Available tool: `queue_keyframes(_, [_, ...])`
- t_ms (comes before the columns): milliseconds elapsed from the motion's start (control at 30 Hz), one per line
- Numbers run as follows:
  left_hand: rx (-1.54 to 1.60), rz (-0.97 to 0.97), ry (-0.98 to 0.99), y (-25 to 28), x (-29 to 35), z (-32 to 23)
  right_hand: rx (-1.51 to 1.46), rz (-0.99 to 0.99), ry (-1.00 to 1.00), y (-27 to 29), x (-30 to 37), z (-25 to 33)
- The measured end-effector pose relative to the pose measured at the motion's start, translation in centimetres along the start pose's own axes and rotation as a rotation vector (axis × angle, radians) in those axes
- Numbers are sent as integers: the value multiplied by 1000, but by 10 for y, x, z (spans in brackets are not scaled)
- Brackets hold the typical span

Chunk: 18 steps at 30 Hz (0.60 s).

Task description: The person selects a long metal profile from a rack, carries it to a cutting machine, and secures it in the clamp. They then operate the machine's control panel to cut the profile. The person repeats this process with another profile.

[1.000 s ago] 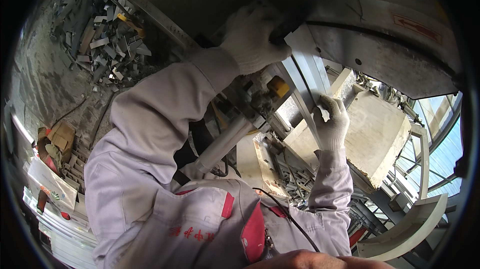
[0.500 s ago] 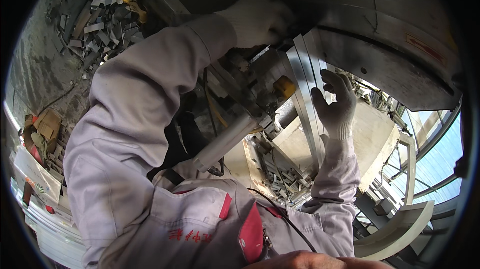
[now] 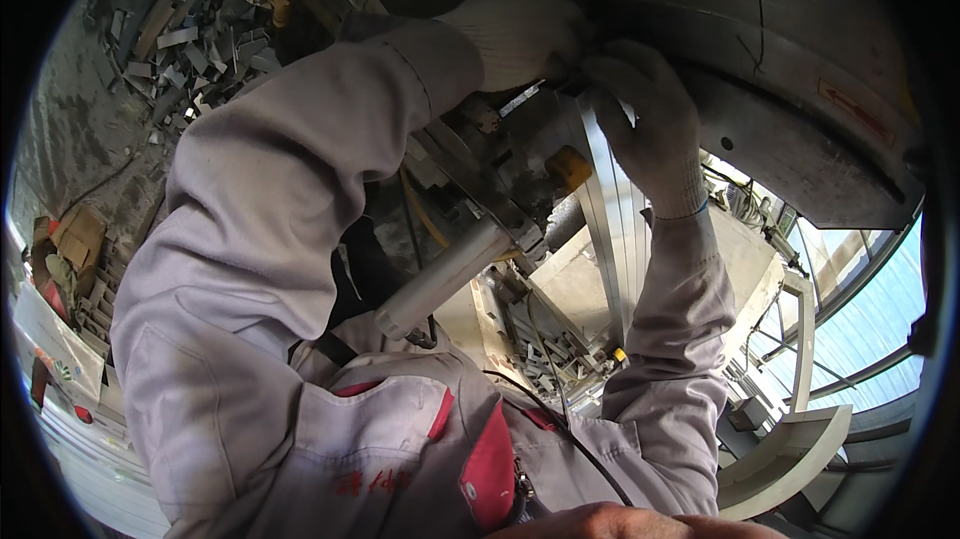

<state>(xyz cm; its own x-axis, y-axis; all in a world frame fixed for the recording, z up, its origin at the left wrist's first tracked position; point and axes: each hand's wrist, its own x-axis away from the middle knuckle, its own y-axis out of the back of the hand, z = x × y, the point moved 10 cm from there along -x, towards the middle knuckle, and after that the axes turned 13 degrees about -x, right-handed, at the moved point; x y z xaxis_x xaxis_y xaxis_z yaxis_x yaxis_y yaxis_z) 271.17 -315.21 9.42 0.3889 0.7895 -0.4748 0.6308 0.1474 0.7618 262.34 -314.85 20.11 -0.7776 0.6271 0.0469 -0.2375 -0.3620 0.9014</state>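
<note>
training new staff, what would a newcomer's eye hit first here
The gloved left hand and right hand, close together at upper centre by the machine housing, probably draw the eye first. Next come long silvery metal profiles below the right hand and a heap of metal offcuts at upper left.

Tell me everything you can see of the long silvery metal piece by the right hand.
The silvery metal piece is long, narrow and smooth, apparently bare metal, with lengthwise lines; whether it is one grooved profile or several strips together, I cannot tell. It runs steeply down the picture, leaning slightly rightward, its upper part bright. The gloved right hand overlaps its upper stretch, hiding that end; contact is unclear. A yellow part sits just left of it.
</note>
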Motion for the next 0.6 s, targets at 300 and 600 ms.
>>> queue_keyframes(300, [2, -6, -11, 2, 0, 0, -203, -113, -147, 3, 18, -17])
queue_keyframes(600, [48, 46, 51, 0, -1, 3, 158, -274, -216, -6, 117, 2])
